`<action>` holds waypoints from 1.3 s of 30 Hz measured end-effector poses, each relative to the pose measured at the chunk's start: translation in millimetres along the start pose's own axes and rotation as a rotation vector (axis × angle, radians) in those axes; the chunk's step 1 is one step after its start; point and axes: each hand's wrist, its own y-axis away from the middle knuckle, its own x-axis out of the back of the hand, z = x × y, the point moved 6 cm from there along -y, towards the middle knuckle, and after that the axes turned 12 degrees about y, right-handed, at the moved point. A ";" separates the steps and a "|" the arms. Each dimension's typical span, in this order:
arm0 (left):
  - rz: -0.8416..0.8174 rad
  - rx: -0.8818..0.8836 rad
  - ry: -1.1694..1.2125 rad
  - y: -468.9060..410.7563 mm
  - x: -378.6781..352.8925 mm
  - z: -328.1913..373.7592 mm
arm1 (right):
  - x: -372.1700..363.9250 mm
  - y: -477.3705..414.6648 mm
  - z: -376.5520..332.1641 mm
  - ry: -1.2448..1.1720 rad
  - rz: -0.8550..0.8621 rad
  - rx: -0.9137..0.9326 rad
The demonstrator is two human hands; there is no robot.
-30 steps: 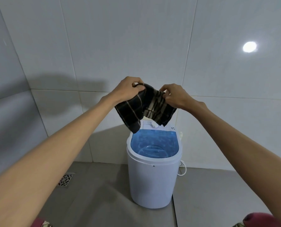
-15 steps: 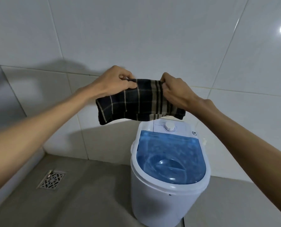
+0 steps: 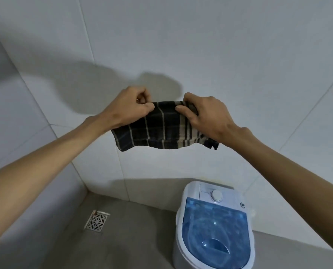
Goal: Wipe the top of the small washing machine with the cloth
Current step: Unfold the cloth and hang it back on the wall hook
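A dark checked cloth [image 3: 161, 129] with pale stripes hangs folded in the air, stretched between both hands. My left hand [image 3: 126, 109] pinches its upper left corner and my right hand [image 3: 206, 115] grips its upper right edge. Well below them, at the lower right, stands the small white washing machine [image 3: 183, 241] with a translucent blue lid [image 3: 214, 226] and a white round knob [image 3: 216, 195] at its back. The cloth is well above the machine and does not touch it.
White tiled walls [image 3: 200, 45] meet in a corner behind the machine. The grey floor [image 3: 134, 233] has a metal drain grate [image 3: 97, 220] to the left of the machine.
The cloth has been pulled out flat between my hands. The view has moved closer and tilted, so the machine now sits lower and further right, well beneath the cloth.
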 end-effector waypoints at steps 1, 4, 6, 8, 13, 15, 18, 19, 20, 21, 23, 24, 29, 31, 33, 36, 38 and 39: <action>0.013 -0.006 0.004 -9.7 23.4 21.4 | 25.6 -19.2 -5.2 0.009 0.005 0.008; 0.052 -0.049 -0.012 -42.0 99.3 94.3 | 106.8 -84.2 -24.6 0.047 0.055 0.043; 0.095 -0.073 -0.064 -62.4 151.8 136.2 | 159.3 -130.1 -39.5 0.068 0.087 0.058; 0.138 -0.101 -0.131 -80.0 201.3 167.8 | 203.3 -175.1 -56.7 0.082 0.117 0.080; 0.279 -0.171 -0.290 -108.0 310.1 214.0 | 282.6 -265.9 -111.9 0.062 0.173 0.214; 0.361 -0.186 -0.363 -115.1 349.0 222.2 | 298.6 -295.4 -132.6 0.099 0.171 0.243; 0.481 -0.228 -0.435 -124.1 397.9 229.1 | 313.6 -333.8 -163.0 0.101 0.183 0.254; 0.518 -0.234 -0.460 -128.0 411.4 228.8 | 317.2 -344.5 -173.2 0.095 0.195 0.260; 0.553 -0.225 -0.480 -133.0 423.9 226.4 | 319.1 -355.0 -182.3 0.088 0.204 0.262; 0.587 -0.206 -0.493 -138.7 435.6 223.1 | 319.8 -365.7 -190.7 0.081 0.210 0.260; 0.638 -0.157 -0.498 -151.2 453.6 213.1 | 316.0 -385.9 -204.5 0.077 0.218 0.242; 0.653 -0.137 -0.496 -158.1 458.9 207.4 | 312.9 -394.3 -208.4 0.080 0.218 0.217; 0.716 -0.074 -0.387 -184.5 459.7 179.1 | 283.2 -407.9 -209.8 0.292 0.297 0.140; 0.746 -0.072 -0.334 -183.9 455.4 169.3 | 271.6 -399.9 -207.9 0.359 0.328 0.143; 0.719 -0.077 -0.265 -180.5 447.3 157.2 | 257.6 -389.8 -207.8 0.459 0.312 0.164; 0.686 -0.067 -0.104 -173.4 429.1 140.2 | 243.7 -383.6 -209.7 0.518 0.228 0.163; 0.703 -0.059 -0.014 -166.4 415.1 133.6 | 241.7 -380.6 -211.6 0.538 0.228 0.157; 0.709 -0.055 0.007 -161.5 407.4 131.5 | 239.4 -378.1 -211.1 0.541 0.239 0.162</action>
